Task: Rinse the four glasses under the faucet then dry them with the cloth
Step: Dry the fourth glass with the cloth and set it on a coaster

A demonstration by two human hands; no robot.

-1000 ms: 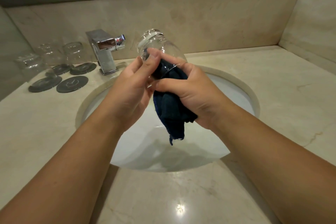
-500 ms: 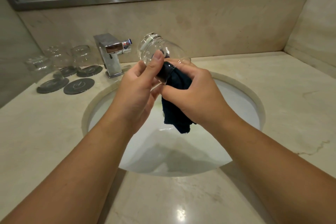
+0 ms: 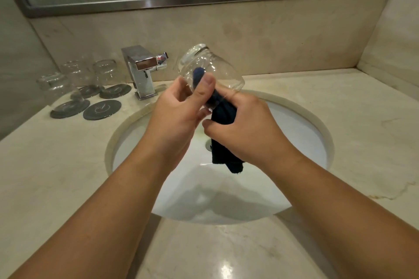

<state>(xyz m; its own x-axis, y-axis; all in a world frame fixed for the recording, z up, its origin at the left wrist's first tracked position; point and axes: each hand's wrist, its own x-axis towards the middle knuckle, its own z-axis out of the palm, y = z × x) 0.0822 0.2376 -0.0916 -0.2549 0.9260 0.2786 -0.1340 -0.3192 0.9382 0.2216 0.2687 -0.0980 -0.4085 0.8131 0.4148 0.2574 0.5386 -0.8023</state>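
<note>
Over the white sink basin [image 3: 294, 142] my left hand [image 3: 179, 118] grips a clear glass [image 3: 217, 68], tilted with its base pointing up and away. My right hand [image 3: 247, 133] is shut on a dark blue cloth [image 3: 223, 154]; one end of the cloth is pushed into the glass's mouth and the rest hangs down toward the drain. Three other glasses stand upside down on dark round coasters at the back left: one glass [image 3: 55, 88] nearest the wall, a second glass [image 3: 78, 75] and a third glass [image 3: 105, 72]. The chrome faucet [image 3: 142, 70] stands beside them; no water runs.
A fourth coaster [image 3: 102, 109] lies bare in front of the glasses. Beige marble counter [image 3: 362, 120] surrounds the basin, with walls at the left, back and right. A framed mirror [image 3: 204, 0] runs above the backsplash.
The cloth end has gone deeper into the glass and the glass has turned a little in my left hand. The view has tilted upward, showing more mirror.
</note>
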